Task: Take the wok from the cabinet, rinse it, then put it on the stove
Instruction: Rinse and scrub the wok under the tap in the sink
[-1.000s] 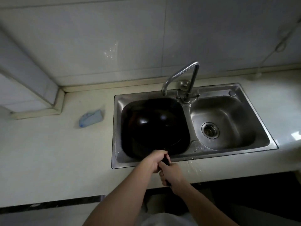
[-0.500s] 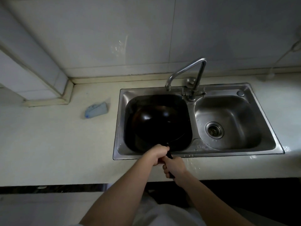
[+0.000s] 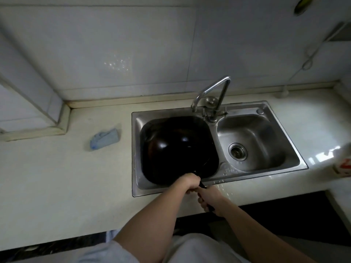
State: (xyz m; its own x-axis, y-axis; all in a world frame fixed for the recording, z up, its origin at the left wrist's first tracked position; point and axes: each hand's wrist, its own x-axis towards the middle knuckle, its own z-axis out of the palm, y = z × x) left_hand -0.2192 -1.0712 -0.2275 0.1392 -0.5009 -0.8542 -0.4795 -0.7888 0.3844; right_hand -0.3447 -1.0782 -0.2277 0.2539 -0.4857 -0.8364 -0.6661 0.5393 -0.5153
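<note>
A black wok (image 3: 176,149) fills the left basin of the steel double sink (image 3: 266,106), its glossy surface catching two highlights. Its dark handle sticks out over the sink's front rim toward me. My left hand (image 3: 190,184) is closed around the handle close to the wok. My right hand (image 3: 209,198) grips the same handle further back, at the counter's edge. The faucet (image 3: 212,92) arches over the back of the left basin; I see no water running from it.
The right basin with its drain (image 3: 237,151) holds nothing. A crumpled blue cloth (image 3: 105,139) lies on the pale counter left of the sink. A white container with red marks (image 3: 343,162) stands at the right edge. A tiled wall rises behind.
The view has shifted up and left, so the sink sits lower right. Both hands keep their hold on the handle, and the wok stays in the left basin.
</note>
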